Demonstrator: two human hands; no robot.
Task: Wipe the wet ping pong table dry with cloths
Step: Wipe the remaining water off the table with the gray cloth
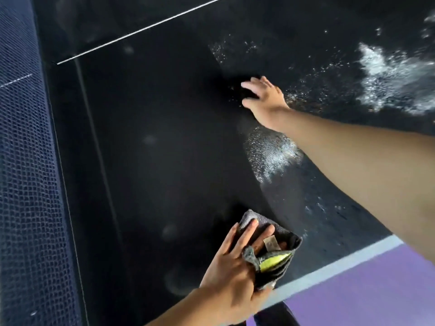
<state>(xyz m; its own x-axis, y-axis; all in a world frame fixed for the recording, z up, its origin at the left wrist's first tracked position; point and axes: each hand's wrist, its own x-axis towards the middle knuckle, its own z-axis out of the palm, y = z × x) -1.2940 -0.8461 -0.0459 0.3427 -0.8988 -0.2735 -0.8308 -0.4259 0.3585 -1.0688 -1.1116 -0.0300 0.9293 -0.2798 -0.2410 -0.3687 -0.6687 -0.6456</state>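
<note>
With the left hand (pixel 237 262) pressing a folded grey cloth (pixel 270 245) flat and the right hand (pixel 263 95) spread on a dark cloth (pixel 244 90), overlapping sweeps toward the glistening water patches (pixel 388 78) on the black ping pong table (pixel 153 137) should dry best.

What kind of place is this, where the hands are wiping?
Probably a ping pong spot, indoors or out I cannot tell. The dark table top has thin white lines, a dark mesh net runs along its left side, and shiny water droplets sit on the table.
</note>
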